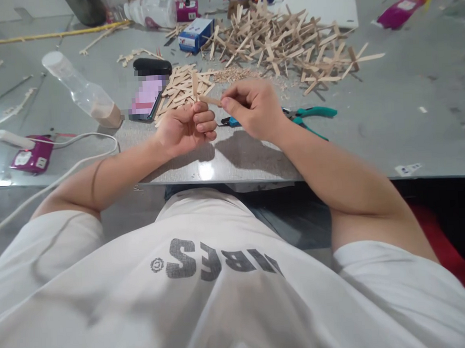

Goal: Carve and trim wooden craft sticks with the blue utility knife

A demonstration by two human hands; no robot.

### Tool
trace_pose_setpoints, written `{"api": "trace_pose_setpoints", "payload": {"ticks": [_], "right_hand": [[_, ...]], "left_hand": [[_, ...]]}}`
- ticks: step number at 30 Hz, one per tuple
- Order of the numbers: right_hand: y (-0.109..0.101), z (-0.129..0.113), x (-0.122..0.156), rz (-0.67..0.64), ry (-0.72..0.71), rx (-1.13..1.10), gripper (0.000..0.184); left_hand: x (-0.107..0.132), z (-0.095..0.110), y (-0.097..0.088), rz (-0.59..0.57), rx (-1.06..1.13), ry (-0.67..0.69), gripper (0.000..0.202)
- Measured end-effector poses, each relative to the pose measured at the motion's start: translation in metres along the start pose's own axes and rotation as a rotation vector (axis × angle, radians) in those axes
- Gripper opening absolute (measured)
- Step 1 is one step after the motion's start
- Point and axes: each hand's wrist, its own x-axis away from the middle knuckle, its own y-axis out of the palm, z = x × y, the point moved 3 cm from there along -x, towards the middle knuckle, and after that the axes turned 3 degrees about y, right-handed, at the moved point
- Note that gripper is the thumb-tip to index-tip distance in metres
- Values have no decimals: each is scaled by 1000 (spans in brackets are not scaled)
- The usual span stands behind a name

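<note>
My left hand is closed around the lower end of an upright wooden craft stick, just above the table's front part. From the right, my right hand pinches a second craft stick between thumb and fingertips. That stick lies nearly level, and its far end meets the upright one near my left thumb; whether they are joined I cannot tell. Below and beside my right hand lie teal-handled pliers and a blue-handled tool, partly hidden by the hand. Loose craft sticks lie behind my left hand.
A large heap of crossed wooden sticks covers the back middle. Small wooden bits, a blue box, a phone, a black case and a tilted bottle surround it. A white cable crosses my left forearm's side.
</note>
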Motion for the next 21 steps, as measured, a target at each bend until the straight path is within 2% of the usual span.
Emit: {"api": "trace_pose_setpoints", "payload": {"ticks": [5,11,17,21], "right_hand": [[-5,-9,2,13,-27,26,60],[-5,-9,4,4,48,65,68],[-5,0,-2,37,21,6,69],[-4,6,-6,57,6,-22,66]], "left_hand": [[0,-2,-4,-22,-68,0,49],[-3,-2,-1,42,-181,93,48],[-13,-7,-11,152,-264,285,41],[-10,-8,-13,236,-390,393,38]]}}
